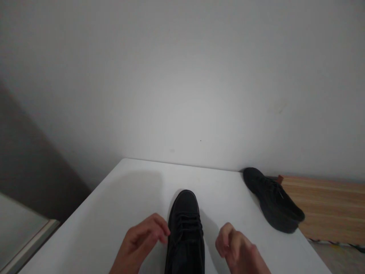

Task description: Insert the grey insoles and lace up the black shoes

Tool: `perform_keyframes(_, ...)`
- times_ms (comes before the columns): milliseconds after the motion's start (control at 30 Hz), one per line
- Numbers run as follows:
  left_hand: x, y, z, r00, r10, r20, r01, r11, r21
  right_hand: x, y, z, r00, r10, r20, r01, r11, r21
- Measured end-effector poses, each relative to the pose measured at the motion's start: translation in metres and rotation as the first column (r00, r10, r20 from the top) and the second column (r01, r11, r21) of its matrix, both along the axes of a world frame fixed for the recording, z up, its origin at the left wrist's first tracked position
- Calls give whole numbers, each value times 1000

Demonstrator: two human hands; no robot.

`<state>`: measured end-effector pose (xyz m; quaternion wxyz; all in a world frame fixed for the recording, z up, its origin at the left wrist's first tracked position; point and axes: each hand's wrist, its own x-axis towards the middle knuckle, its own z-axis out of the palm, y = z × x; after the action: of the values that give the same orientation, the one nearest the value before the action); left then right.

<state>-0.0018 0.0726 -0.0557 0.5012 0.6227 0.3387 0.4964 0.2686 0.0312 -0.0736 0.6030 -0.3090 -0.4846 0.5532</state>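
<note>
A black lace-up shoe (186,213) stands on the white table (139,198), its toe pointing toward the wall. Dark laces (188,224) cross its upper in several rows. On the shoe's left side is my left hand (145,238), its fingers curled closed with their tips at the shoe's edge. To the right, a short gap from the shoe, my right hand (236,245) also has its fingers curled together. Whether either hand pinches a lace end cannot be made out. The heel end of the shoe runs out of the bottom of the view.
A second black shoe (270,199) lies near the table's right edge, with its toe by the wall (182,95). Beyond that edge is a wood-grain board (322,205). At lower left, a pale panel with a light edge (31,245) stands beside the table.
</note>
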Motion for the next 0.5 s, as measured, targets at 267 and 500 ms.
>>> perform_keyframes(267, 22, 0, -4, 946, 115, -304, -105, 993, 51, -25, 12, -2, 915, -109, 388, 180, 972, -150)
perform_keyframes(500, 27, -4, 8, 897, 142, -419, -108, 989, 105, -36, 14, 9, 849, -177, 498, 249, 965, -82)
